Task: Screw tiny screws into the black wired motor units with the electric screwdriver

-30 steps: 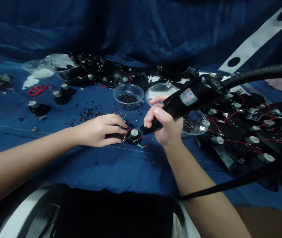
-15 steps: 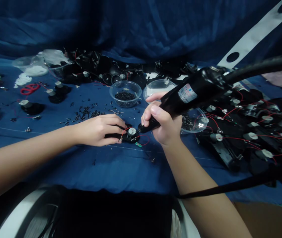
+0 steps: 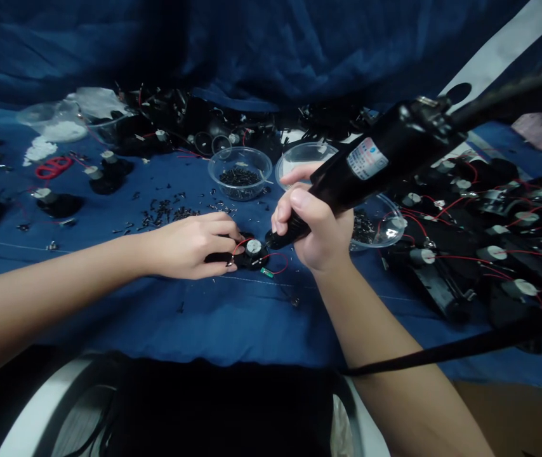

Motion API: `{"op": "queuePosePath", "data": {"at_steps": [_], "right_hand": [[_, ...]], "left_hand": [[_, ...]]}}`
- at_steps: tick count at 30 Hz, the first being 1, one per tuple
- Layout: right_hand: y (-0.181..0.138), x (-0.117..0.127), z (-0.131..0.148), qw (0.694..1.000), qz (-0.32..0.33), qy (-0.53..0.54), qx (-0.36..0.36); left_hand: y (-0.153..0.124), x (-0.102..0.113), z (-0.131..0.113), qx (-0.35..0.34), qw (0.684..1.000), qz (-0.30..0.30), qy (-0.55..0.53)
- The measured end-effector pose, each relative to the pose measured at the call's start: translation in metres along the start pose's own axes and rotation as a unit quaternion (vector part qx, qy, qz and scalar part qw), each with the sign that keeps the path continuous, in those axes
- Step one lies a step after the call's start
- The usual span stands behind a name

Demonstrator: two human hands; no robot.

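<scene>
The right hand [image 3: 321, 238] is wrapped tight around a black power screwdriver [image 3: 370, 168], with the thumb on top. The tool's tip points down and touches a small black part [image 3: 253, 252] just left of that hand. The left hand [image 3: 190, 244] pinches the other side of the part and holds it flat on the blue cloth [image 3: 233, 317]. A thin red wire [image 3: 286, 261] curls out under the tool's tip. Behind the hands sits a clear bowl [image 3: 212, 172] with tiny black screws inside. Right of the gripping hand lies a big pile of black parts [image 3: 480, 254].
</scene>
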State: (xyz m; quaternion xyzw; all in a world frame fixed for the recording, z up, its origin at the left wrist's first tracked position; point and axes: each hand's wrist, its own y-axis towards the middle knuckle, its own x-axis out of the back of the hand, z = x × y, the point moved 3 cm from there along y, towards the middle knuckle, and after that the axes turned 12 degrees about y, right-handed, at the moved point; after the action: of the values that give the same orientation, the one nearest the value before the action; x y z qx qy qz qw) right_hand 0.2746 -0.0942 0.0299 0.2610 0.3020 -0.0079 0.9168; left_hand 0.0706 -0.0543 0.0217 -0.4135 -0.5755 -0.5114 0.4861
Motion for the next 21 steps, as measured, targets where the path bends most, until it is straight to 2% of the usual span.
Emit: {"op": "queuePosePath", "data": {"at_steps": [8,12,14,17,19,21], "right_hand": [[-0.002,0.001,0.0,1.0,0.007,-0.005,-0.002],[-0.002,0.0,0.0,1.0,0.021,-0.009,0.006],[-0.002,-0.001,0.0,1.0,0.021,-0.004,0.006],[-0.002,-0.002,0.004,1.0,0.018,0.004,0.015],[0.001,-0.003,0.012,0.999,0.007,0.026,0.037],[0.003,-0.001,0.024,0.995,-0.024,0.06,0.07]], "left_hand": [[0.011,0.005,-0.006,0.024,0.999,0.037,0.005],[0.018,0.019,0.005,0.019,0.998,0.025,-0.047],[0.016,0.036,0.018,0.059,0.995,-0.01,-0.077],[0.002,0.066,0.035,0.185,0.979,-0.054,-0.066],[-0.014,0.076,0.037,0.249,0.968,-0.016,-0.032],[-0.031,0.076,0.031,0.274,0.96,0.056,-0.011]]}}
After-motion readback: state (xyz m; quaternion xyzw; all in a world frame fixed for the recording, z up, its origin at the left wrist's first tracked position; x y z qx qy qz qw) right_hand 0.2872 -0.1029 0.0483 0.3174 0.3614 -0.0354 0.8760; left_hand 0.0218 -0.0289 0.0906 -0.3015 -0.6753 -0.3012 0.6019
